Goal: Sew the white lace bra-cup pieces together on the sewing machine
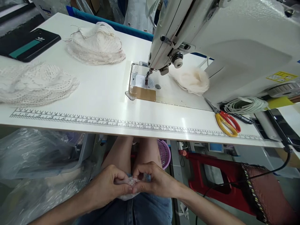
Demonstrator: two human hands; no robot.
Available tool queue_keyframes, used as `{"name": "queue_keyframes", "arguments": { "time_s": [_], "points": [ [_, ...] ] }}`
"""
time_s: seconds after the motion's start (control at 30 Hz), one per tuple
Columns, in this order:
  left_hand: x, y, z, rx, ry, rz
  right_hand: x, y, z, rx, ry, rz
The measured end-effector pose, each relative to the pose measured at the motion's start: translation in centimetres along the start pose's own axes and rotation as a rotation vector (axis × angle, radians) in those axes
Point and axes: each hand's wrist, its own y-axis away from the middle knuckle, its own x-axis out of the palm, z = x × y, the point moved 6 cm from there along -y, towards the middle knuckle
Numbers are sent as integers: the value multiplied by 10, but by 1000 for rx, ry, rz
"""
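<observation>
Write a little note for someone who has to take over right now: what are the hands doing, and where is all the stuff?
Left hand and right hand: both pinch one small lace piece in the lap, below the table edge.
Two stacks of lace pieces lie on the table's left; another pile sits behind the needle.
Nothing is under the presser foot. Scissors lie at right.

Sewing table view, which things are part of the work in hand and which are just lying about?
In hand:
left hand
right hand
lace piece

Lying about:
scissors
phone
cord coil
lace stacks
sewing machine
</observation>
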Motion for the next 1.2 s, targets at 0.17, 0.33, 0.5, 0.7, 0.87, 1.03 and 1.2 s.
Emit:
{"name": "queue_keyframes", "arguments": {
  "time_s": [0.17,0.33,0.5,0.7,0.87,1.03,1.2],
  "points": [
    [0,-1,0,1,-2,3,-1,0,1,-30,15,-7],
    [-3,0,-1,-49,-31,-47,-3,0,1,-2,8,-36],
    [-1,1,-5,-27,-10,-38,-4,0,2,24,113,-43],
    [-3,2,-7,25,17,-30,-4,1,8,10,151,-49],
    [-5,1,-5,73,-61,-64,-3,1,11,17,128,-39],
    [-6,2,-1,87,-102,-84,0,0,5,20,83,-27],
    [-8,8,0,45,-127,-90,-2,0,5,-7,58,-49]
  ]
}}
